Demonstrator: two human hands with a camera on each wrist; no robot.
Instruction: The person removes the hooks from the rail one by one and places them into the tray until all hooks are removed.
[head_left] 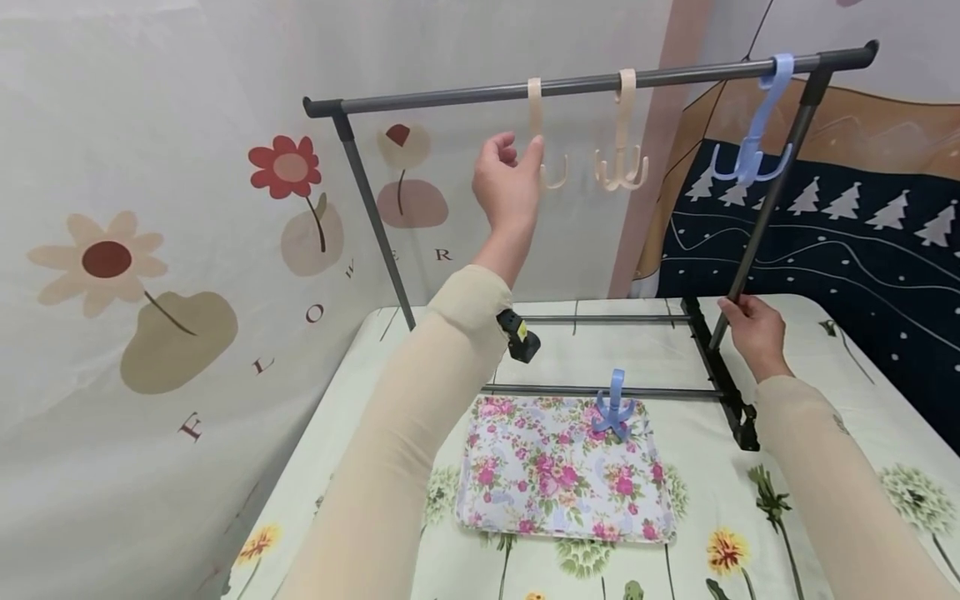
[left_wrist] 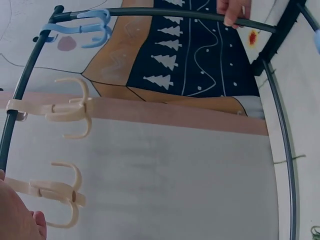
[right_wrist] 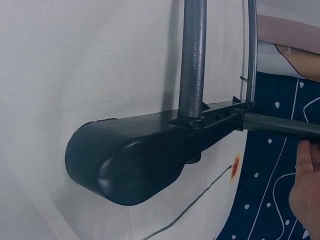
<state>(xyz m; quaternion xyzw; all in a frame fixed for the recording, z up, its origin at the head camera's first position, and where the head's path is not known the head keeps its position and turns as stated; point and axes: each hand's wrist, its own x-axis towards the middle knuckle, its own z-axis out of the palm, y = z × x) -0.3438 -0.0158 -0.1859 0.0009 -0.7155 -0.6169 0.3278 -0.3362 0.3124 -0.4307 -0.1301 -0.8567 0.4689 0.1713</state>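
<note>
A dark grey metal rack stands on the table, with a cream hook [head_left: 535, 104] hanging from its top bar [head_left: 442, 97]. My left hand [head_left: 510, 192] is raised beside this hook, fingers loosely bent, its thumb side overlapping the stem; part of the hook is hidden behind it. In the left wrist view, the hand [left_wrist: 19, 212] is right at the hook's stem [left_wrist: 40, 188]. A second cream hook [head_left: 622, 133] hangs to the right, then a blue hook [head_left: 752, 150] near the corner. Low on the right post [head_left: 772, 187], my right hand [head_left: 759, 333] grips the tube.
Another blue hook [head_left: 615, 408] lies on a folded floral cloth [head_left: 555, 475] in front of the rack. Below, lower crossbars [head_left: 547, 390] join a black foot [head_left: 708, 358]. A printed curtain [head_left: 187, 250] is behind, and a dark tree-patterned cloth [head_left: 862, 275] is at right.
</note>
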